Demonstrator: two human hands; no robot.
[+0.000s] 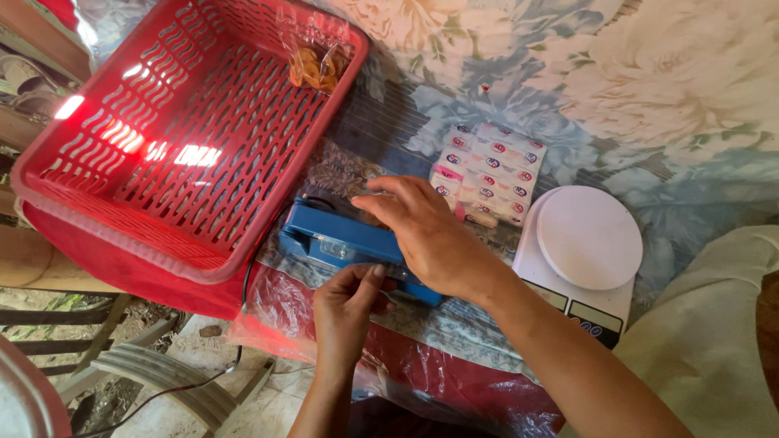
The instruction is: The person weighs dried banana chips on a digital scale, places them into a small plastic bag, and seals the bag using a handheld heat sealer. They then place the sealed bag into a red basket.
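Observation:
A blue heat sealer (329,237) lies on the flowered cloth, a black cord running off its left end. My right hand (426,231) rests flat on top of the sealer's right part, pressing down. My left hand (347,307) is at the sealer's near edge, fingers pinched on the edge of a clear plastic bag (320,280) that lies under the sealer. What the bag holds is hidden by my hands.
A red slotted basket (97,191) stands at the left with a small clear bag of orange snacks (315,65) in its far corner. A white kitchen scale (588,243) sits at the right. A sheet of small white labelled packets (495,166) lies behind my right hand.

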